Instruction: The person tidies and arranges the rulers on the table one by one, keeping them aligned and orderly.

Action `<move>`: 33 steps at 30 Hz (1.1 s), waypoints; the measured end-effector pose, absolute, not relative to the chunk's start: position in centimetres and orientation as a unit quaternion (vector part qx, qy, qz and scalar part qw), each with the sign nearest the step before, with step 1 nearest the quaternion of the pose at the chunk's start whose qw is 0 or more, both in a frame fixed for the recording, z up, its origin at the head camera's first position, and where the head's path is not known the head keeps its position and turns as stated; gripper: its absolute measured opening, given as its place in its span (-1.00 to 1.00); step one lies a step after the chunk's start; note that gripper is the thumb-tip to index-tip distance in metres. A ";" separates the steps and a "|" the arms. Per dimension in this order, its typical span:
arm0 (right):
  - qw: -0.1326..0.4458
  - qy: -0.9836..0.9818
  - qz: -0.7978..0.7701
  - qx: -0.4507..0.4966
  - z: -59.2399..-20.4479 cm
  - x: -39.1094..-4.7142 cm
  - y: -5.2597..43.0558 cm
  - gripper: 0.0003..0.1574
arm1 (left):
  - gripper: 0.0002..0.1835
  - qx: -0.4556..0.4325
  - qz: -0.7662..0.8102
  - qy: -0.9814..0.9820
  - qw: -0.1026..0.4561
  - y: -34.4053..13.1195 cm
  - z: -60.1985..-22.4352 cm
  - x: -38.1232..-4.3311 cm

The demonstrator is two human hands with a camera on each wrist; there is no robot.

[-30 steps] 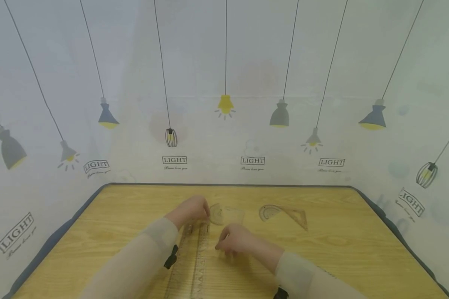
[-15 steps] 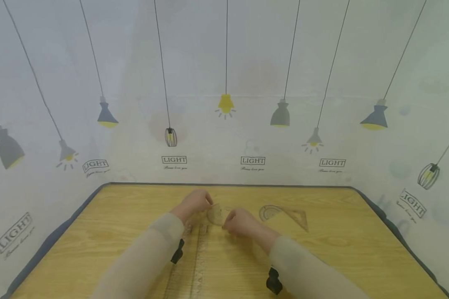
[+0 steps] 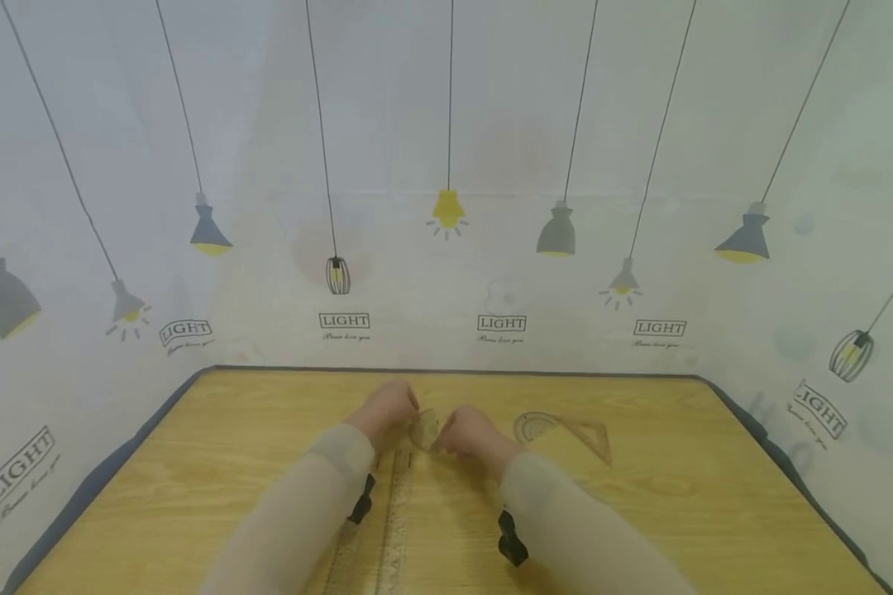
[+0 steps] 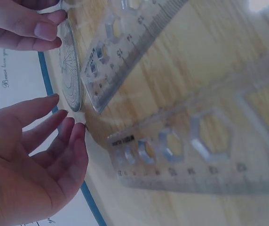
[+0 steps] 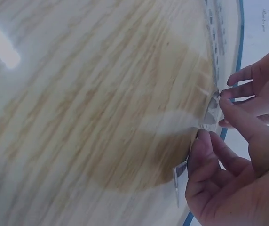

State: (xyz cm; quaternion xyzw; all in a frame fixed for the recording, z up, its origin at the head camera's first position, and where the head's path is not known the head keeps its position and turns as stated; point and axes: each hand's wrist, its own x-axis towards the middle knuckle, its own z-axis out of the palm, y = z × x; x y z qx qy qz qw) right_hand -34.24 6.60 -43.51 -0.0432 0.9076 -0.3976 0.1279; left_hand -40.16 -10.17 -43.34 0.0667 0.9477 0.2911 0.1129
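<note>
Nearest are two pale sleeves (image 3: 283,496), each with a black wrist-worn device, and two transparent plastic rulers with hexagonal cut-outs: the left ruler (image 3: 342,549) and the right ruler (image 3: 393,529). Both lie on the near side of a transparent plastic semicircular protractor (image 3: 424,430), long axes running near to far. The head view cuts off their near ends; the left sleeve covers part of the left ruler.

That protractor is on or just above the table, between the hands. Its long axis runs roughly from hand to hand; its curved, marked edge seems to face the rulers, its straight edge hard to make out. At its left end is the left hand (image 4: 40,160), fingers loosely bent and parted; contact is unclear. At its right end is the right hand (image 5: 238,183), thumb and fingers bent; whether they pinch it I cannot tell. A thin transparent piece (image 5: 178,183) shows beside the right thumb, its shape mostly hidden.

Well right of the protractor lie a second transparent protractor (image 3: 536,426) and one transparent triangular set square (image 3: 599,438), their ends meeting.

Beyond the protractor, the wood-grained table (image 3: 268,397) meets a white backdrop (image 3: 387,149) printed with nine hanging lamps and six "LIGHT" labels.
</note>
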 end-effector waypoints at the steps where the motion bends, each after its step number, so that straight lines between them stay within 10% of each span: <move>1: 0.122 0.911 -0.391 -0.047 -43.7 -34.3 6.5 -0.76 | -0.78 0.058 0.302 0.944 0.117 -10.1 -43.5 -40.2; 13: 0.096 0.932 -0.348 -0.030 -44.3 -34.0 5.4 -0.35 | -0.72 0.060 0.278 0.952 0.114 -9.4 -44.8 -40.3; 33: 0.078 0.939 -0.334 -0.007 -44.5 -34.6 5.1 -0.56 | -0.79 0.014 0.289 0.949 0.125 -9.5 -43.6 -40.1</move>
